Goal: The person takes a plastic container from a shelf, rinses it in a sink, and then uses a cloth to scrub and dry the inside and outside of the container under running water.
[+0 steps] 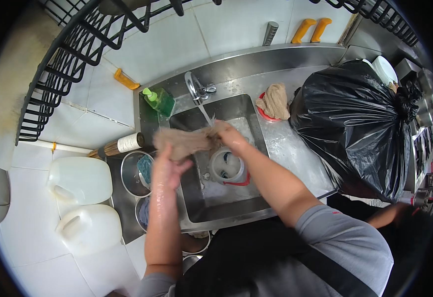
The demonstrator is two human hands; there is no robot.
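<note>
A wet beige cloth (186, 142), blurred by motion, stretches over the left part of the stainless steel sink basin (222, 213). My right hand (232, 138) grips its bunched right end, just below the running stream of the faucet (197, 89). At the cloth's left end is my left hand (170, 169), its fingers spread apart and not closed around the fabric. Whether they touch is blurred. Under my hands a white plastic bucket (216, 167) with a red handle stands in the basin, with cloudy liquid and dark blue shapes visible inside.
A green soap pump bottle (160, 102) stands behind the basin. To its right, another beige cloth (275, 101) lies on a red bowl (262, 111), beside a bulky black garbage bag (346, 126). Metal pots (123, 178) and plastic jugs (82, 178) sit left; a black wire rack (71, 55) hangs overhead.
</note>
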